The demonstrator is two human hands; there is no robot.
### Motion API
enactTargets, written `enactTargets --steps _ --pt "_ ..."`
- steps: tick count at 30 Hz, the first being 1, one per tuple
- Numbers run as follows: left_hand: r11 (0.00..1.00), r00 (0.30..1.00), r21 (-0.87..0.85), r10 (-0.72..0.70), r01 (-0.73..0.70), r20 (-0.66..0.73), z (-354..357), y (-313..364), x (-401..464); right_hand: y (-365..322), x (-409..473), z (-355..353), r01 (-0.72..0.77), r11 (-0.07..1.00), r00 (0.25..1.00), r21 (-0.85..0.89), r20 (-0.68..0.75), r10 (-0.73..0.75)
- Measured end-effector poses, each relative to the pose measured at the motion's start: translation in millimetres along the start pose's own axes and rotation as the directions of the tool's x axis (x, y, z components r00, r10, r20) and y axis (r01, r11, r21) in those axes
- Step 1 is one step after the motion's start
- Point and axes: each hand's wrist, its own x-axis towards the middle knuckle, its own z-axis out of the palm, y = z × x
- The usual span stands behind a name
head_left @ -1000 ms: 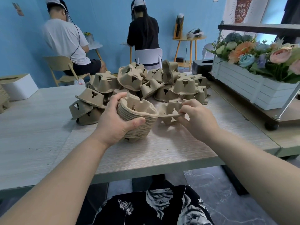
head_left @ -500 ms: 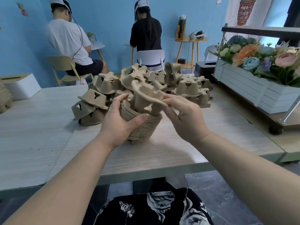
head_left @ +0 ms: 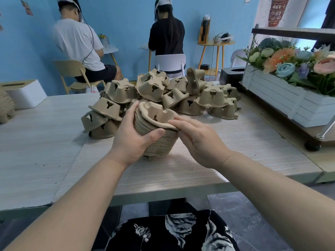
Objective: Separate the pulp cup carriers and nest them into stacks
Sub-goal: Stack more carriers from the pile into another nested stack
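Observation:
A nested stack of brown pulp cup carriers (head_left: 159,142) stands on the wooden table (head_left: 208,165) in front of me. My left hand (head_left: 134,138) grips its left side, thumb across the front and fingers behind the rim. The top carrier (head_left: 154,115) sits in the stack. My right hand (head_left: 197,140) pinches that carrier's right rim between thumb and fingers. Behind the stack lies a loose pile of several upturned carriers (head_left: 163,95).
A white planter with artificial flowers (head_left: 290,91) sits on a low cart at the right. A white box (head_left: 25,93) and another carrier stack (head_left: 6,105) stand at the far left. Two people sit on chairs beyond the table, backs turned.
My right hand took a loose carrier from the table, lifted it over the stack and set it into the top. My left hand kept its grip on the stack.

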Motion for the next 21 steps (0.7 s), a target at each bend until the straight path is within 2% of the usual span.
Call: enactTargets --steps 5,8,11,15,18,21 --pt "1.0 1.0 -0.005 -0.015 0.015 0.016 0.0 -0.3 1.8 2.3 0.1 -0.7 -0.037 0.998 0.988 0.044 0.15 0.03" --pt "1.0 1.0 -0.01 0.0 0.001 0.028 2.5 -0.5 6.4 4.9 -0.5 -5.5 -0.044 0.998 0.981 0.039 0.192 0.036" --pt "1.0 0.999 -0.014 0.01 -0.01 0.042 12.0 1.5 14.8 15.3 0.4 -16.7 -0.105 0.994 0.99 0.022 0.094 0.102" --pt "0.999 0.999 -0.045 0.01 -0.008 0.043 32.3 0.7 32.4 52.3 11.3 -36.0 -0.306 0.938 0.952 -0.159 -0.075 0.298" --pt "0.999 0.998 -0.048 0.008 -0.005 0.058 49.2 4.0 46.5 85.6 26.6 -48.5 -0.437 0.863 0.899 -0.253 -0.099 0.426" --pt "0.999 0.998 -0.025 0.025 -0.023 0.063 62.4 5.7 58.1 112.5 42.4 -53.9 -0.492 0.813 0.865 -0.31 -0.065 0.498"
